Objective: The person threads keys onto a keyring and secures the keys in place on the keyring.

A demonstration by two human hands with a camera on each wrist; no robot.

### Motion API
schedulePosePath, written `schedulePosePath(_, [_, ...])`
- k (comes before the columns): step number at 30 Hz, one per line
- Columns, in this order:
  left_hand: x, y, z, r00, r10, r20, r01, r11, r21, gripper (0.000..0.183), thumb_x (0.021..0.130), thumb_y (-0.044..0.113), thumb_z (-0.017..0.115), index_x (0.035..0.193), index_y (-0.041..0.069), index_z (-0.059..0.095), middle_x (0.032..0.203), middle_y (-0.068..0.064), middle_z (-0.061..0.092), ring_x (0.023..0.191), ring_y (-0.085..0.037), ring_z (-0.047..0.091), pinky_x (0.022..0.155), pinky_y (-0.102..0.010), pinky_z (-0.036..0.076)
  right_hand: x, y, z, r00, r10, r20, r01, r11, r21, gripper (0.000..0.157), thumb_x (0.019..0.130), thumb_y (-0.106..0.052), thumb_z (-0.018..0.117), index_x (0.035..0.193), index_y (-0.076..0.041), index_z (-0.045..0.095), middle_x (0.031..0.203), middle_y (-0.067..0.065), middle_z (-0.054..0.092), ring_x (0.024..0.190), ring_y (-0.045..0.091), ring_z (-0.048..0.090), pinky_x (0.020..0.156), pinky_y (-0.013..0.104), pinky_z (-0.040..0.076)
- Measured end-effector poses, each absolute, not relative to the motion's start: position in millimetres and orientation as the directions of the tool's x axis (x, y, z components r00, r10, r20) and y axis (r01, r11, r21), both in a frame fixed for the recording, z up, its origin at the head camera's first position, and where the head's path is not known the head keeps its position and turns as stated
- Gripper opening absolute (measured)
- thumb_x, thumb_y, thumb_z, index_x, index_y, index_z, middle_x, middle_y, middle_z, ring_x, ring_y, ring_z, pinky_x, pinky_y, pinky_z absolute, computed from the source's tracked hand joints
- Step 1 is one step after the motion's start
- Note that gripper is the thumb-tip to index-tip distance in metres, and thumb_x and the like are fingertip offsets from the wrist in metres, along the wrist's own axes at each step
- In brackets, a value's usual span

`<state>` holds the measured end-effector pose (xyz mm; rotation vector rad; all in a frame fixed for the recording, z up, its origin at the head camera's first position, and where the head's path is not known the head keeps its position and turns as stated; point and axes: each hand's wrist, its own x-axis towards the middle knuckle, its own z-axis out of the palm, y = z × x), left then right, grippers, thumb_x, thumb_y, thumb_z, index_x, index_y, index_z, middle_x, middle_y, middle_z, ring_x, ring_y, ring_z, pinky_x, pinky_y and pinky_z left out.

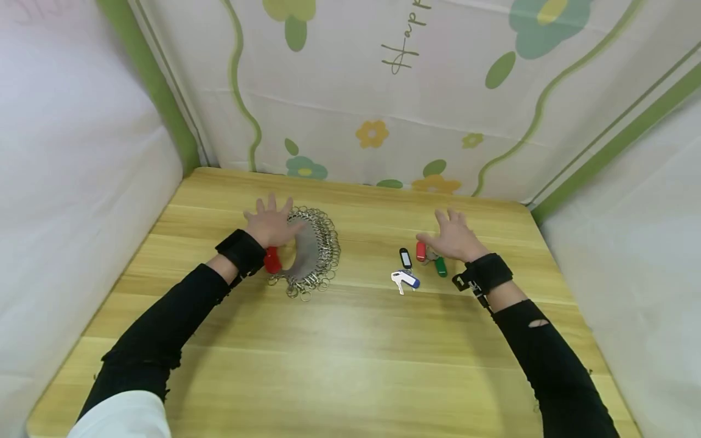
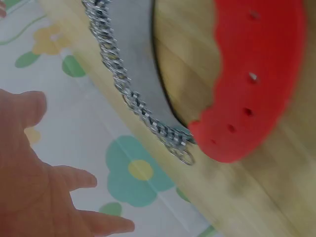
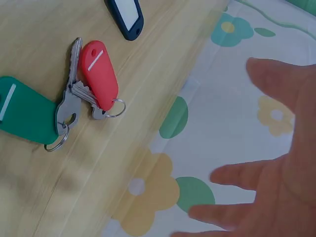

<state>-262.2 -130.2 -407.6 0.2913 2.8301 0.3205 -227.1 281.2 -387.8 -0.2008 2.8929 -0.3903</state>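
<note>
A grey crescent-shaped metal plate (image 1: 306, 252) lies on the table, its outer edge lined with many small metal rings (image 1: 328, 243). Its red grip (image 2: 261, 84) has finger notches and holes. My left hand (image 1: 271, 228) hovers over it with fingers spread, holding nothing. Over on the right, my right hand (image 1: 453, 237) is also spread and holds nothing, just above several keys with tags. Among these are a red tag (image 3: 101, 74), a green tag (image 3: 29, 113), a black tag (image 1: 404, 258) and a blue tag (image 1: 411, 280). Silver keys (image 3: 69, 106) lie between the red and green ones.
The wooden table (image 1: 339, 353) has white cloth walls on both sides. A flower-printed cloth (image 1: 328, 109) rises behind its far edge. Black bands (image 1: 241, 252) circle both wrists, above dark sleeves.
</note>
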Motion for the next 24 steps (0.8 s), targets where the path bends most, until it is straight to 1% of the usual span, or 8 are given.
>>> schedulePosePath(3, [-260, -135, -409, -0.940, 0.240, -0.243, 0.178, 0.951, 0.252, 0.082, 0.095, 0.061, 0.030, 0.151, 0.004, 0.013, 0.148, -0.037, 0.006, 0.130, -0.059, 0.013, 0.091, -0.074, 0.022, -222, 284, -390, -0.967, -0.176, -0.187, -0.111, 0.943, -0.313, 0.085, 0.092, -0.053, 0.049, 0.146, 0.007, 0.021, 0.146, 0.036, 0.015, 0.132, 0.053, 0.017, 0.099, 0.065, 0.025])
schedulePosePath(6, [-254, -140, -412, -0.937, 0.250, -0.243, 0.186, 0.948, 0.259, 0.073, 0.097, 0.048, 0.042, 0.142, -0.007, 0.028, 0.138, -0.040, 0.027, 0.118, -0.057, 0.036, 0.086, -0.064, 0.039, -214, 286, -395, -0.965, -0.176, -0.196, -0.101, 0.935, -0.341, 0.075, 0.094, -0.044, 0.051, 0.141, 0.010, 0.030, 0.140, 0.038, 0.026, 0.127, 0.052, 0.029, 0.099, 0.061, 0.029])
schedulePosePath(8, [-248, -145, -417, -0.935, 0.256, -0.245, 0.191, 0.946, 0.261, 0.065, 0.096, 0.043, 0.047, 0.129, -0.013, 0.041, 0.123, -0.037, 0.042, 0.103, -0.050, 0.049, 0.079, -0.054, 0.046, -209, 288, -399, -0.963, -0.173, -0.208, -0.090, 0.930, -0.357, 0.069, 0.095, -0.040, 0.051, 0.138, 0.011, 0.035, 0.138, 0.038, 0.032, 0.125, 0.051, 0.034, 0.098, 0.060, 0.031])
schedulePosePath(10, [-244, -150, -422, -0.933, 0.251, -0.258, 0.180, 0.945, 0.272, 0.056, 0.094, 0.040, 0.051, 0.107, -0.014, 0.054, 0.102, -0.031, 0.053, 0.082, -0.040, 0.056, 0.067, -0.044, 0.047, -206, 288, -403, -0.962, -0.171, -0.212, -0.083, 0.926, -0.369, 0.065, 0.096, -0.038, 0.052, 0.136, 0.011, 0.039, 0.135, 0.036, 0.037, 0.123, 0.049, 0.038, 0.097, 0.059, 0.033])
schedulePosePath(13, [-238, -162, -429, -0.924, 0.240, -0.298, 0.153, 0.945, 0.288, 0.046, 0.093, 0.039, 0.052, 0.072, -0.002, 0.055, 0.071, -0.015, 0.052, 0.058, -0.025, 0.049, 0.054, -0.034, 0.040, -204, 285, -407, -0.961, -0.176, -0.216, -0.079, 0.915, -0.397, 0.063, 0.096, -0.040, 0.052, 0.134, 0.009, 0.042, 0.133, 0.033, 0.043, 0.121, 0.046, 0.042, 0.095, 0.056, 0.037])
schedulePosePath(15, [-237, -170, -431, -0.916, 0.236, -0.323, 0.136, 0.943, 0.303, 0.045, 0.091, 0.038, 0.052, 0.058, 0.007, 0.049, 0.060, -0.006, 0.046, 0.051, -0.019, 0.041, 0.050, -0.030, 0.033, -204, 281, -407, -0.961, -0.178, -0.212, -0.078, 0.909, -0.410, 0.062, 0.096, -0.040, 0.052, 0.133, 0.009, 0.044, 0.131, 0.031, 0.046, 0.119, 0.044, 0.044, 0.094, 0.055, 0.038])
schedulePosePath(19, [-240, -181, -435, -0.910, 0.252, -0.328, 0.146, 0.938, 0.315, 0.044, 0.089, 0.037, 0.053, 0.054, 0.012, 0.044, 0.057, -0.001, 0.039, 0.049, -0.016, 0.036, 0.049, -0.028, 0.029, -203, 278, -404, -0.962, -0.176, -0.210, -0.072, 0.901, -0.428, 0.058, 0.097, -0.036, 0.051, 0.133, 0.009, 0.044, 0.130, 0.031, 0.047, 0.118, 0.044, 0.046, 0.093, 0.054, 0.039])
schedulePosePath(24, [-239, -189, -441, -0.920, 0.252, -0.300, 0.146, 0.931, 0.334, 0.038, 0.086, 0.034, 0.057, 0.059, 0.010, 0.046, 0.058, -0.002, 0.040, 0.049, -0.017, 0.038, 0.048, -0.028, 0.030, -199, 277, -401, -0.961, -0.178, -0.212, -0.063, 0.886, -0.460, 0.057, 0.098, -0.037, 0.049, 0.133, 0.007, 0.045, 0.132, 0.029, 0.047, 0.121, 0.043, 0.045, 0.095, 0.054, 0.038])
